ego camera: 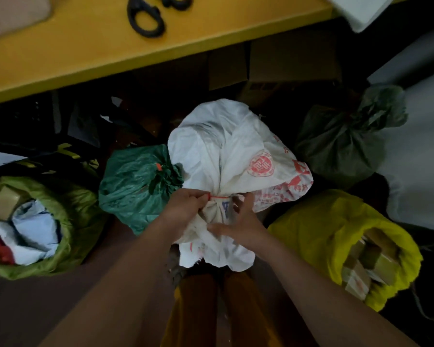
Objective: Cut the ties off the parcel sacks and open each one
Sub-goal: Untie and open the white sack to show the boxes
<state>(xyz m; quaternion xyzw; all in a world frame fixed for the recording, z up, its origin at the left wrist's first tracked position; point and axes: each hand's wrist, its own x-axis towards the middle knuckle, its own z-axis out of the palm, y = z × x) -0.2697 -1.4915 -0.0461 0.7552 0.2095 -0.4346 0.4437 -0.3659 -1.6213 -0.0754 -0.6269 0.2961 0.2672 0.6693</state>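
Note:
A white parcel sack with red print stands in the middle of the floor, its neck bunched by a thin red tie. My left hand pinches the left end of that tie at the neck. My right hand curls round the right side of the neck just below the tie. Black scissors lie on the yellow table at the top, away from both hands.
A tied dark green sack sits left of the white one, a tied grey-green sack at right rear. An open light green sack and an open yellow sack show boxes inside. Cardboard boxes lie under the table.

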